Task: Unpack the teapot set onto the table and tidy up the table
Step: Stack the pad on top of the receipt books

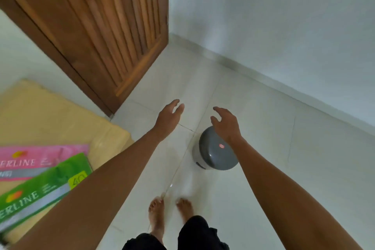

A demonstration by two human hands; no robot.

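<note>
White tiled floor (263, 148) beside a brown slatted wooden door (97, 26). At left, a yellow table surface (50, 119) carries two flat boxes, one green (40, 191) and one pink (40, 160), overlapping. One round grey-lidded bin (213, 154) stands on the floor. Left hand (169, 116) and right hand (227, 123), both released and empty, extend above it. No teapot set is in view.

Both forearms (113, 178) are bare, without sleeves; the feet (156, 213) are bare too, below black trousers (194, 231).
</note>
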